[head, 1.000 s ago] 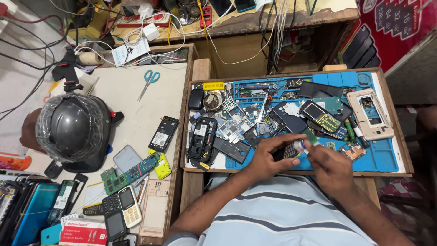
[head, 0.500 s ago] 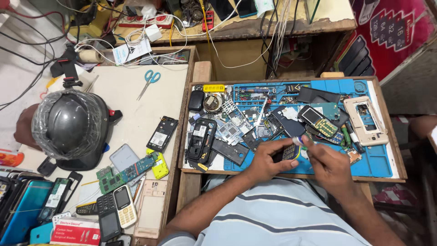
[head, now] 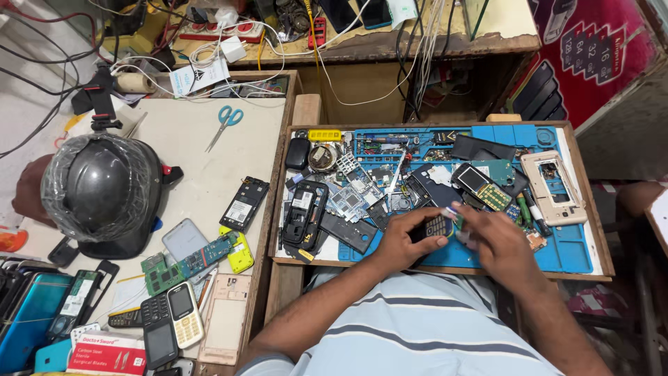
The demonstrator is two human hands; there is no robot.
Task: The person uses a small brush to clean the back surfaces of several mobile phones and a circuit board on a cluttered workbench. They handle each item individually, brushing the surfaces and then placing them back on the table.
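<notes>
A small dark phone part (head: 437, 225) is pinched between both hands over the blue mat (head: 577, 251): left hand (head: 403, 244) curled under it, right hand (head: 497, 244) gripping its edge. Fitting seemingly underway; steady alignment is needed.

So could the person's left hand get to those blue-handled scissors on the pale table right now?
Probably not easily. The left hand is busy gripping a small dark phone over the blue mat, and the scissors lie well off on the neighbouring table, beyond the tray's wooden rim, though nothing covers them.
</notes>
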